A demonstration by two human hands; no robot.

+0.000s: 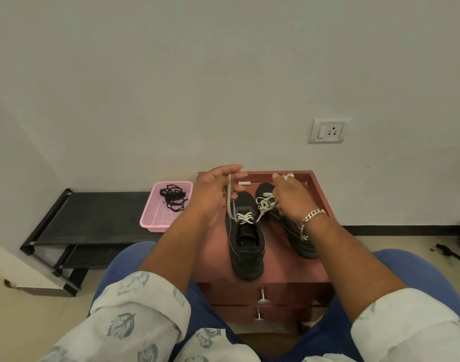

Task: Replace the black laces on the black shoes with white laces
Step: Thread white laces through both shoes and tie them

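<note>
Two black shoes stand side by side on top of a reddish-brown drawer cabinet (265, 274), which serves as the counter. The left shoe (245, 244) points away from the person and carries a white lace (245, 218) crossed through its upper eyelets. The right shoe (289, 226) lies just beside it, angled outward, with a second white lace (265, 203) bunched loosely over its tongue.

The left hand (213, 189) is raised above the toe of the left shoe. Its grip is closed on one free end of that shoe's lace, which runs taut from the fingers down to the eyelets.

The right hand (289, 194) rests over the right shoe. Its fingers curl round the bunched lace there, so this grip is also closed on lace. A silver chain bracelet (311, 218) sits on the right wrist.

The removed black laces (172, 198) lie tangled in a pink mesh tray (155, 218), which rests on a low black rack (93, 218) to the left of the cabinet. A wall socket (326, 131) is mounted above and to the right.
</note>
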